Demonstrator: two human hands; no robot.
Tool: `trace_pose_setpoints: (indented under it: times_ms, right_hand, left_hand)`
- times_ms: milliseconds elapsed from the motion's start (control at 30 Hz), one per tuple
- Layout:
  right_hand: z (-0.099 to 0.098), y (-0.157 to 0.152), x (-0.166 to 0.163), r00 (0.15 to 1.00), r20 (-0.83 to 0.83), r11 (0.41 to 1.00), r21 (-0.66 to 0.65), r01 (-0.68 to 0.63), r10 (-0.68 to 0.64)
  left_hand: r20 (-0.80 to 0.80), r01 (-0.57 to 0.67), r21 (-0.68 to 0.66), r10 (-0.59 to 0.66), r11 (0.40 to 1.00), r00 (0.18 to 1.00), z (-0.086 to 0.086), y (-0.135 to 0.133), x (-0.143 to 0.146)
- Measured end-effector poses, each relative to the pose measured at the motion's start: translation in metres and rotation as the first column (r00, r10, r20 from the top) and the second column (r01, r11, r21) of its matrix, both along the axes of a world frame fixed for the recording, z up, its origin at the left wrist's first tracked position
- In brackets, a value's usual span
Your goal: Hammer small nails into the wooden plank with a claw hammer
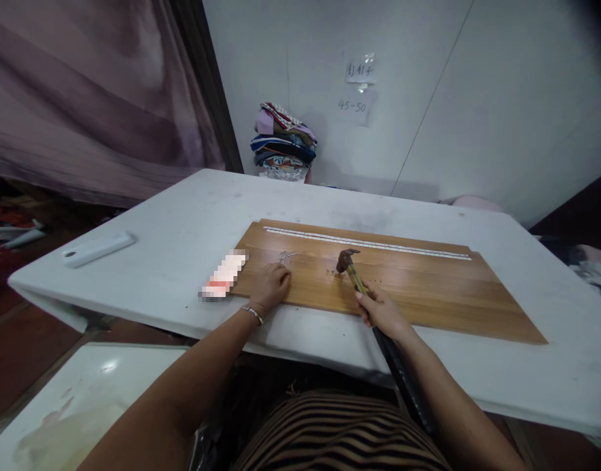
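A long wooden board (428, 288) lies on the white table (182, 222). My right hand (378, 307) is closed round the handle of a hammer (348, 260), whose head rests on the board near some small nail marks. My left hand (271, 284) lies on the board's left end with its fingers curled, just below a small heap of loose nails (287, 257). Whether those fingers hold a nail is hidden. A bracelet sits on my left wrist.
A white strip (369, 244) runs along the board's far edge. A blurred pinkish box (224, 276) lies left of the board, a white flat tool (98, 248) farther left. Folded cloth (283, 140) is stacked by the wall. A white panel (79, 399) lies below the table.
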State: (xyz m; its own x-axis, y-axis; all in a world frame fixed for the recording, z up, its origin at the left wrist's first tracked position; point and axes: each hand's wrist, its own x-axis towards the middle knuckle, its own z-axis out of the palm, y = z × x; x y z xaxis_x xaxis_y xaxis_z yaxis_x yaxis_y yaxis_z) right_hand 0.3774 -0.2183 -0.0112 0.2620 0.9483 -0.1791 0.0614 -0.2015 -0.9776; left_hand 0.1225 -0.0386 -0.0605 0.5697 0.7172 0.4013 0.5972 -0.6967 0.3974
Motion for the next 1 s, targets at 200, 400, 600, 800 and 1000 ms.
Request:
trace_pose_setpoints:
  times_ms: [200,400,600,800,1000]
  right_hand:
    - [-0.0046,-0.0007,-0.0007,1.000,-0.020,1.000,-0.015,0.000,-0.001]
    - [-0.0054,-0.0010,0.0009,0.999,-0.032,1.000,-0.005,0.007,-0.008]
    - [0.0002,-0.0010,0.0022,1.000,-0.011,1.000,0.004,0.010,-0.010]
    - [-0.0025,-0.0015,0.0006,1.000,-0.019,1.000,0.012,-0.003,0.003]
    - [-0.0071,-0.0011,0.0011,1.000,-0.026,1.000,-0.012,-0.015,0.014]
  left_hand:
    - [-0.009,0.006,0.009,-0.006,1.000,1.000,-0.0002,0.0003,-0.0003]
    - [-0.010,0.003,0.013,-0.003,1.000,1.000,-0.0011,0.0009,-0.0005]
    - [-0.006,0.014,0.009,-0.014,1.000,1.000,-0.0015,0.0017,-0.0013]
    - [-0.001,0.008,0.015,-0.008,1.000,1.000,-0.0013,0.0014,-0.0010]
    - [0.003,0.010,0.013,-0.010,1.000,1.000,-0.0021,0.0015,-0.0008]
